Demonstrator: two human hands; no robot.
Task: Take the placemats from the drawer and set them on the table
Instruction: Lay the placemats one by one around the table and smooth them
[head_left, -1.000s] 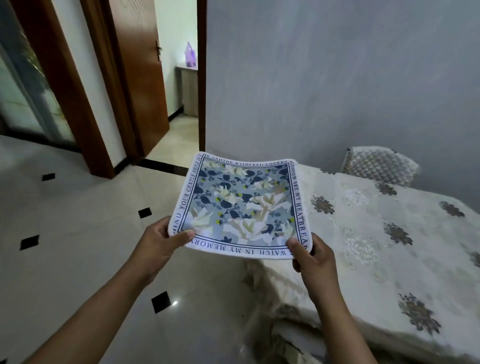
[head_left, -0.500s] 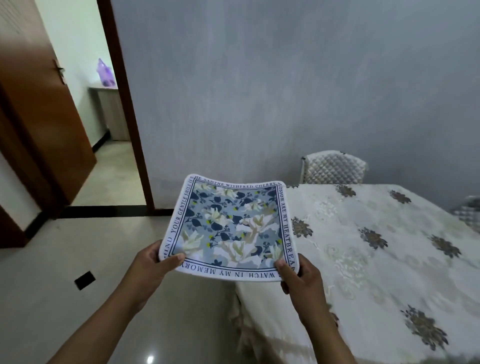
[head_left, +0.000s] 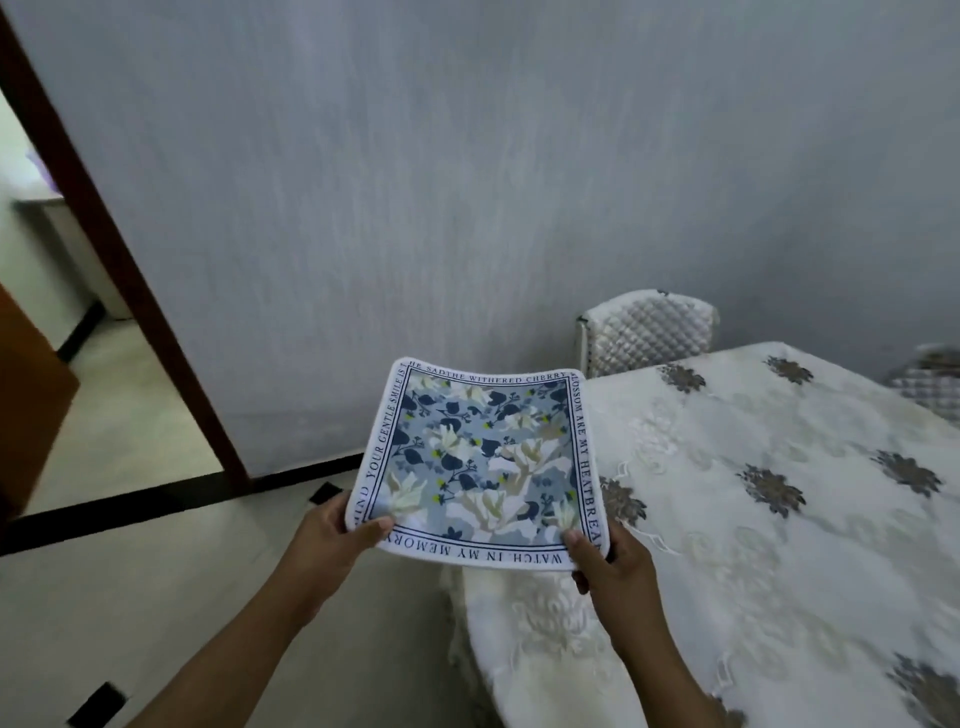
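Two hands hold one square blue floral placemat with a white lettered border (head_left: 480, 462) in the air: the left hand (head_left: 332, 540) pinches its near left corner, the right hand (head_left: 605, 564) its near right corner. It hangs just beside the edge of the desk in white lace cloth (head_left: 779, 519).

Placemat (head_left: 480, 462) left of table (head_left: 779, 519); chair (head_left: 647, 332) behind table.

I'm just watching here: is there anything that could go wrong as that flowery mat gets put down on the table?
Two things, probably minor. The placemat is pinched only at its near corners by the left hand and right hand, and it already bows, so the far edge might fold under on landing. It also hangs over the corner of the table; set down there, it could slide off the draped lace tablecloth.
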